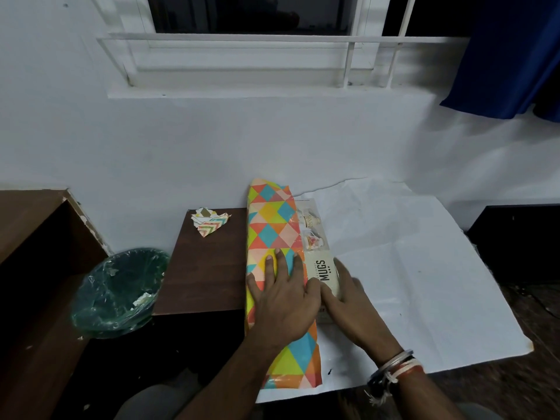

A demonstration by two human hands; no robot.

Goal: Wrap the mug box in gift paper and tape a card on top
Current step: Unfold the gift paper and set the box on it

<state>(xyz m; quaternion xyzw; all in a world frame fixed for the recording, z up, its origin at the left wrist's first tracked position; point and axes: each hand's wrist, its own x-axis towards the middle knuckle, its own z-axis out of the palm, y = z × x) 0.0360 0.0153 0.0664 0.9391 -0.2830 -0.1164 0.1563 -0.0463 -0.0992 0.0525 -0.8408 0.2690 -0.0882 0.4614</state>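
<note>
Right now: I'm folding one flap of the glossy gift paper printed with bright triangles (269, 225) over the cream cardboard mug box with "MUGS" lettered on it (321, 269).
Where the box is: it's lying lengthwise on the sheet. Its left part is sitting under the flap and a strip along its right is showing bare.
My left hand (281, 292): it's lying wide and flat, fingers straight, pressing the flap onto the box top.
My right hand (345, 294): it's resting against the box's near right edge, just beside my left thumb. It's blurry, so I can't tell if it's gripping or only bracing.
Rest of the sheet: the white underside (418, 268) is lying open and creased to the right of the box.
What could go wrong: I'm guessing the glossy flap will be springing back the moment my palm lifts, since no tape is showing anywhere. Pulling the white side over one-handed could be nudging the box askew and giving a crooked seam. The old creases might be tearing too.
Count, task stuff: one box (two mug pictures on it), one sheet, zero cards in view.
Count, other stuff: one crumpled wad of chevron-print paper scraps (210, 221) on the brown wooden table (206, 268), and one green plastic-lined bin (118, 292) beside it.
</note>
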